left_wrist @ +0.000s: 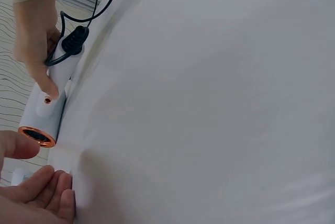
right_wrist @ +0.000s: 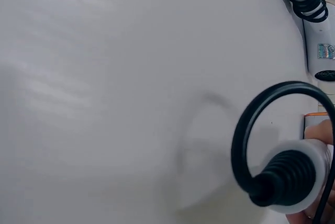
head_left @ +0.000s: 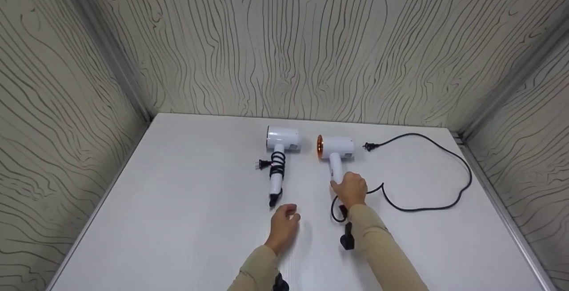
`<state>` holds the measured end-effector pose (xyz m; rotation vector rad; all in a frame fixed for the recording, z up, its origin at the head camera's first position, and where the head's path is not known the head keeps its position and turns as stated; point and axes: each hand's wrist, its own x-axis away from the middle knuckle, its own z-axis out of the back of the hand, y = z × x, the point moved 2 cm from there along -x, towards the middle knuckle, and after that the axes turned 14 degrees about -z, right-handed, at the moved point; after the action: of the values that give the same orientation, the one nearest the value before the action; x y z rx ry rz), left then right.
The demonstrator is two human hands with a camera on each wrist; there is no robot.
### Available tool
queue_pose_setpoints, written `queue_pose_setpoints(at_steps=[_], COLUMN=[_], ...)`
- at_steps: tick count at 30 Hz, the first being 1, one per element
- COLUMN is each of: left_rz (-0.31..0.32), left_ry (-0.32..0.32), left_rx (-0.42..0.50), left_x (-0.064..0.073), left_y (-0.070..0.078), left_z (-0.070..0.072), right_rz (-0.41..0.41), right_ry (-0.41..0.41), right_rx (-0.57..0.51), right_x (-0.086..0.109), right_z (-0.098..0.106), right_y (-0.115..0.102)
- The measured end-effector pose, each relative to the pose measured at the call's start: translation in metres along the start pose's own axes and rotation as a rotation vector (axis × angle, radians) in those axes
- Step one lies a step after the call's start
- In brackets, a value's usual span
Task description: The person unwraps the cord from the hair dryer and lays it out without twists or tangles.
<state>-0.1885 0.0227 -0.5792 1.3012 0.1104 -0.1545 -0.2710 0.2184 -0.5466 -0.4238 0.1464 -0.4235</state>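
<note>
My right hand [head_left: 352,189] grips the handle of a white hair dryer [head_left: 338,146] with an orange-rimmed nozzle, lying on the table with the nozzle toward the left. From the handle's end, a ribbed black sleeve [right_wrist: 293,177] leads into a looping cord, close up in the right wrist view. My left hand [head_left: 283,229] holds nothing. Its fingers are loosely bent, thumb apart, just below a second white hair dryer [head_left: 283,137]. Round that dryer's handle a black cord [head_left: 278,163] is coiled, its plug [head_left: 263,164] sticking out to the left.
The first dryer's black cord [head_left: 466,166] runs in a wide loop over the right of the white table [head_left: 178,211]. Its plug [head_left: 370,146] lies right of the dryer body. Wood-patterned panels [head_left: 284,46] enclose the table at the back and sides.
</note>
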Motion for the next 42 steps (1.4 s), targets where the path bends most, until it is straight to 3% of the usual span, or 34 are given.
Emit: queue_pose_setpoints(at_steps=[5, 15, 28, 39, 42], left_rz=[0.011, 0.007, -0.02, 0.01, 0.007], left_ry=[-0.001, 0.003, 0.006, 0.0, 0.002], left_rx=[-0.011, 0.001, 0.003, 0.006, 0.008], left_x=[0.0, 0.001, 0.002, 0.003, 0.004], left_y=[0.0, -0.001, -0.001, -0.001, -0.001], left_z=[0.002, 0.001, 0.001, 0.002, 0.002], right_rz=[-0.036, -0.061, -0.037, 0.111, 0.136], right_ry=[-0.041, -0.046, -0.081, -0.099, -0.162], right_rx=[0.017, 0.003, -0.054, 0.037, 0.003], right_x=[-0.011, -0.027, -0.031, -0.009, -0.006], right_z=[-0.002, 0.0, -0.006, 0.012, 0.017], right_y=[-0.006, -0.007, 0.002, 0.006, 0.011])
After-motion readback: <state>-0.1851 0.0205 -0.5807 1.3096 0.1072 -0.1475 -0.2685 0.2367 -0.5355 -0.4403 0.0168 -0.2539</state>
